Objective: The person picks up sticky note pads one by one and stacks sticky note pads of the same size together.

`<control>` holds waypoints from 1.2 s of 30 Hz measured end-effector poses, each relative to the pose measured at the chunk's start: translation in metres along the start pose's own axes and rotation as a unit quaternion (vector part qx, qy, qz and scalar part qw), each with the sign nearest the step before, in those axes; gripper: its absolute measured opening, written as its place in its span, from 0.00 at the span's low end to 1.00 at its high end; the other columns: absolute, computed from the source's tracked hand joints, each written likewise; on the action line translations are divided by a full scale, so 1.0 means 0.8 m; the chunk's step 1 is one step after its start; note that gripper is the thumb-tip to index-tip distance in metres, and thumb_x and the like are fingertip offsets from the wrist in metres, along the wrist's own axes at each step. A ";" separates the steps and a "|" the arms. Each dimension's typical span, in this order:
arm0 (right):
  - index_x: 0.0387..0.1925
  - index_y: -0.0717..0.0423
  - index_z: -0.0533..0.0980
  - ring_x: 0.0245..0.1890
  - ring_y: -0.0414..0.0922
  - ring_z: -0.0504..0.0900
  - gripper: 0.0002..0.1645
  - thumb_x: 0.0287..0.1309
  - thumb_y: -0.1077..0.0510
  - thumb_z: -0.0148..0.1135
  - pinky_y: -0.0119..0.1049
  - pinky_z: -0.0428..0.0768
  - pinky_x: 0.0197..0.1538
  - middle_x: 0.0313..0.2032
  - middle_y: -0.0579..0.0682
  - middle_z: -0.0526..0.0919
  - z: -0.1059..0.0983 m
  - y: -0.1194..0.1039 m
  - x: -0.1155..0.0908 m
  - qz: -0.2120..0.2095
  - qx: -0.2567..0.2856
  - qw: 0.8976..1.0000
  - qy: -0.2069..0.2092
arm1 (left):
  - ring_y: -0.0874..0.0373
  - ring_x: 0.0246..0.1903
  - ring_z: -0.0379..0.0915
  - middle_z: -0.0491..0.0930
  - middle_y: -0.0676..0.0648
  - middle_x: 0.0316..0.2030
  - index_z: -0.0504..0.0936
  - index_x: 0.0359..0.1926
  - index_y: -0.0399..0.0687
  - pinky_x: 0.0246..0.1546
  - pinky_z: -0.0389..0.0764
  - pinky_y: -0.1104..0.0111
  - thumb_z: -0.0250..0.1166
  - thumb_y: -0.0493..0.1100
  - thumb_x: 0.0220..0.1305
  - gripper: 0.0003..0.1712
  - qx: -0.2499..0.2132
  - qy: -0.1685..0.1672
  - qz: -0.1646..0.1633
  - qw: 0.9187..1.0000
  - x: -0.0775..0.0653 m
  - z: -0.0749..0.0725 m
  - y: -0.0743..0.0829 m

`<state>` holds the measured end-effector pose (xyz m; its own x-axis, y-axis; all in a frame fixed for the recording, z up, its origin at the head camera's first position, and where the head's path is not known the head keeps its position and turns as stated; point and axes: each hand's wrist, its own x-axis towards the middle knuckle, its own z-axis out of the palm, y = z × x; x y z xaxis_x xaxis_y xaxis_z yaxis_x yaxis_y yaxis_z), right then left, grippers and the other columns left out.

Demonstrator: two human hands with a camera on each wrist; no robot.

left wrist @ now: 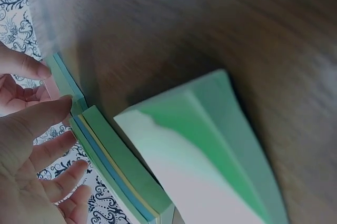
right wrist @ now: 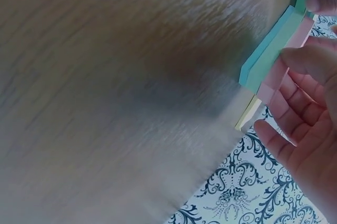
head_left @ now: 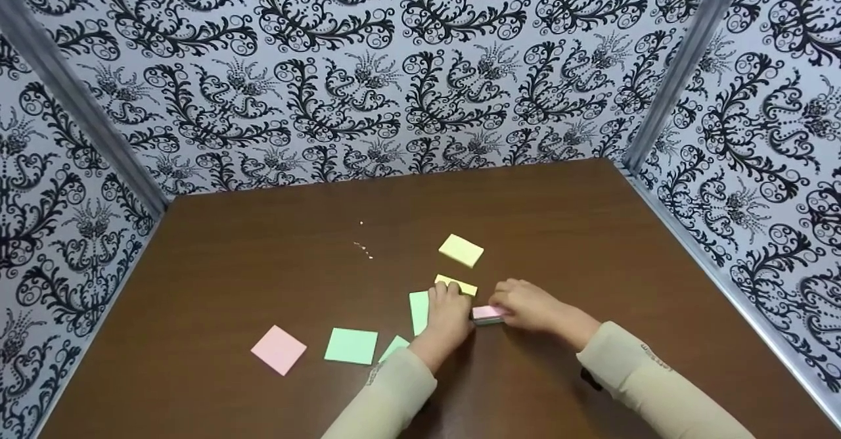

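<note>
Nearest the camera are 2 beige sleeves, reaching over the brown worktop [head_left: 565, 229] to a small pink-topped stack of sticky notes [head_left: 488, 314]. The right hand [head_left: 532, 305] holds that stack at its right end, its grip closed narrow on it; the right wrist view shows the fingers against the stack's edge, with teal, pink and pale yellow layers. The left hand [head_left: 449, 314] lies just left of the stack, palm down, partly covering a green pad [head_left: 418, 311] and a yellow pad [head_left: 456, 284]; whether it grips anything I cannot tell. Beyond the stack lies another yellow pad [head_left: 461, 250]. Well left of the stack lie a second green pad [head_left: 351, 346] and a pink pad [head_left: 278, 349], with a green corner [head_left: 394, 347] at the left sleeve. The step in hand looks like gathering pads into 1 pile; the next move would call for squaring the edges. No container is in view.
</note>
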<state>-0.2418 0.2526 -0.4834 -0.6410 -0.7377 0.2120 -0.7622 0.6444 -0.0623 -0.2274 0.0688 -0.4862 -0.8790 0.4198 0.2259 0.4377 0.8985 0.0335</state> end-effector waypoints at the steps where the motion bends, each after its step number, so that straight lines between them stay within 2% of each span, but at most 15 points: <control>1: 0.30 0.58 0.77 0.28 0.45 0.71 0.10 0.39 0.64 0.64 0.38 0.70 0.33 0.26 0.48 0.74 -0.001 0.000 0.000 0.003 -0.002 1.000 0.000 | 0.53 0.34 0.62 0.74 0.49 0.33 0.83 0.27 0.49 0.36 0.60 0.62 0.71 0.50 0.42 0.12 0.002 0.003 0.002 1.000 0.000 0.000 0.000; 5: 0.31 0.59 0.78 0.28 0.47 0.72 0.11 0.39 0.63 0.64 0.40 0.70 0.33 0.27 0.48 0.75 -0.006 -0.001 -0.002 0.032 -0.009 0.999 -0.018 | 0.53 0.34 0.62 0.74 0.49 0.33 0.83 0.27 0.50 0.36 0.60 0.63 0.71 0.51 0.44 0.12 0.011 0.010 0.010 1.000 -0.002 0.000 0.002; 13: 0.27 0.60 0.77 0.23 0.45 0.70 0.09 0.37 0.63 0.66 0.41 0.70 0.28 0.23 0.48 0.73 -0.017 -0.002 -0.004 0.096 -0.013 0.991 -0.094 | 0.54 0.33 0.61 0.71 0.50 0.30 0.81 0.25 0.52 0.36 0.61 0.63 0.69 0.54 0.48 0.12 0.021 -0.002 0.004 1.000 -0.004 0.002 0.005; 20: 0.22 0.60 0.75 0.19 0.43 0.68 0.06 0.37 0.64 0.65 0.40 0.68 0.24 0.21 0.48 0.71 -0.013 0.001 -0.005 0.098 0.001 0.992 -0.081 | 0.54 0.31 0.62 0.71 0.50 0.27 0.80 0.21 0.51 0.35 0.61 0.63 0.67 0.51 0.49 0.10 0.023 0.023 0.014 0.999 -0.004 0.003 0.006; 26: 0.19 0.60 0.73 0.18 0.42 0.64 0.07 0.34 0.65 0.64 0.39 0.66 0.21 0.19 0.48 0.68 -0.008 0.006 -0.009 0.067 0.018 0.996 -0.048 | 0.54 0.31 0.62 0.71 0.50 0.26 0.80 0.20 0.51 0.35 0.61 0.63 0.64 0.47 0.52 0.09 0.030 0.031 0.015 0.999 -0.002 0.004 0.007; 31: 0.19 0.60 0.73 0.19 0.44 0.68 0.06 0.36 0.65 0.65 0.41 0.69 0.24 0.21 0.49 0.70 -0.008 0.004 -0.007 0.084 0.009 0.994 -0.067 | 0.55 0.31 0.63 0.72 0.50 0.26 0.82 0.21 0.51 0.35 0.61 0.64 0.62 0.47 0.54 0.09 0.048 0.024 0.008 0.999 -0.002 0.005 0.008; 36: 0.19 0.58 0.74 0.20 0.42 0.68 0.06 0.37 0.64 0.65 0.38 0.69 0.25 0.21 0.47 0.71 -0.010 0.002 -0.005 0.094 -0.015 0.992 -0.087 | 0.56 0.30 0.61 0.71 0.51 0.25 0.81 0.20 0.52 0.34 0.60 0.64 0.62 0.48 0.55 0.10 0.063 0.011 0.006 0.998 -0.001 0.004 0.009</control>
<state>-0.2398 0.2582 -0.4770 -0.7796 -0.6256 0.0286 -0.6261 0.7778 -0.0552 -0.2242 0.0750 -0.4897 -0.8689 0.4286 0.2478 0.4196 0.9032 -0.0909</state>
